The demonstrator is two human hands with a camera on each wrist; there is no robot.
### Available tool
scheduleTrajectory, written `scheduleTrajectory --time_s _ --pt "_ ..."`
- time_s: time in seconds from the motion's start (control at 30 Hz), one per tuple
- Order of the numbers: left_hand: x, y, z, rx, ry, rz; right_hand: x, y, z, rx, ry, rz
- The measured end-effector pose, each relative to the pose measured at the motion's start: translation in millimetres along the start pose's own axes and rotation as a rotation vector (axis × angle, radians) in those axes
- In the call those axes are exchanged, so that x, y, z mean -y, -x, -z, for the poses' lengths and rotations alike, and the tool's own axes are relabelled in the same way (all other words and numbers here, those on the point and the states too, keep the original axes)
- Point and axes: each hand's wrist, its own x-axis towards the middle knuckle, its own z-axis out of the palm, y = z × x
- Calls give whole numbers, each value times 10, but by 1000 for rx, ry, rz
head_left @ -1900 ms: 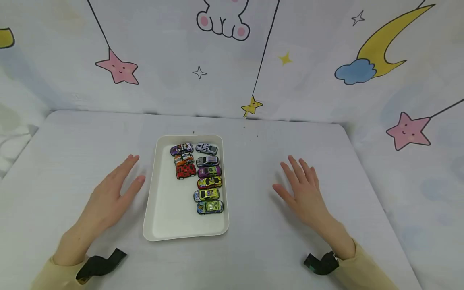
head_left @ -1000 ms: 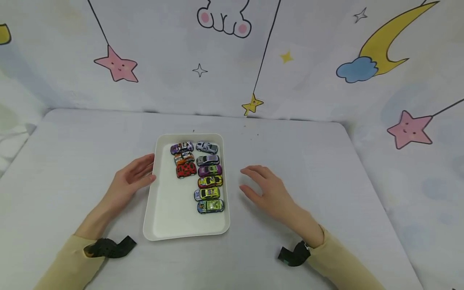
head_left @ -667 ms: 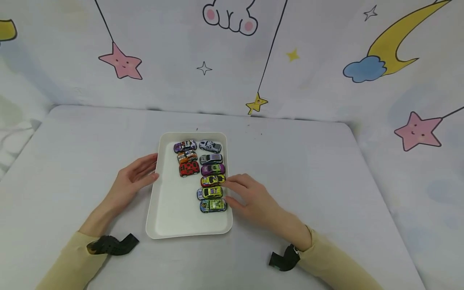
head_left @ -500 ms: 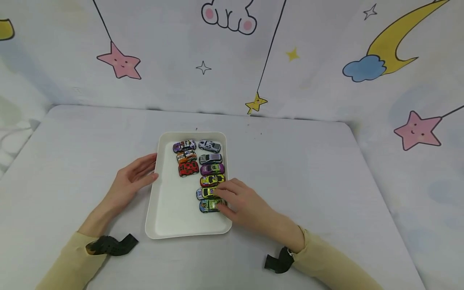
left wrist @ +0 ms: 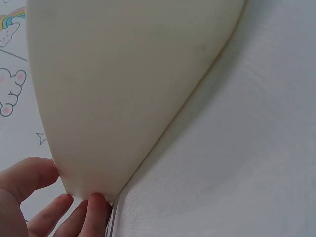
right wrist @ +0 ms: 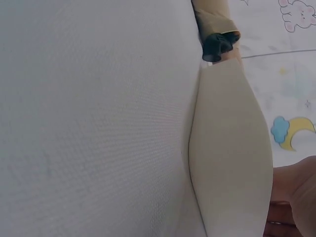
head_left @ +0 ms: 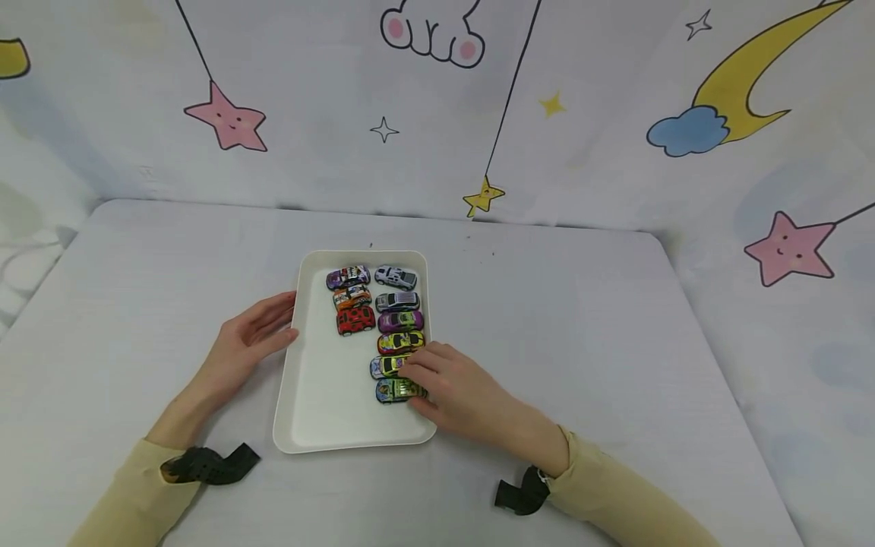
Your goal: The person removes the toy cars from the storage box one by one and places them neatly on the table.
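My right hand (head_left: 454, 387) has its fingers (head_left: 415, 370) curled down over the near end of the tray's right-hand row, pinching around the green toy car (head_left: 394, 390), last in line toward the near right corner of the white tray (head_left: 321, 410). My left hand (head_left: 246, 346) rests with relaxed fingers against the tray's left rim, steadying it on the counter (head_left: 581, 334). I'd grip the car by its sides and lift straight up, so the yellow car (head_left: 386, 366) touching it isn't nudged.
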Motion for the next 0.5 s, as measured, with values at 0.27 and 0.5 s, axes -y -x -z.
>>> scheduleTrajectory --time_s 0.27,0.5 --pt "-4 -3 -9 -5 3 2 14 0 -19 15 0 -9" --pt "-23 5 -12 -9 -16 14 34 -3 -29 44 -10 -28"
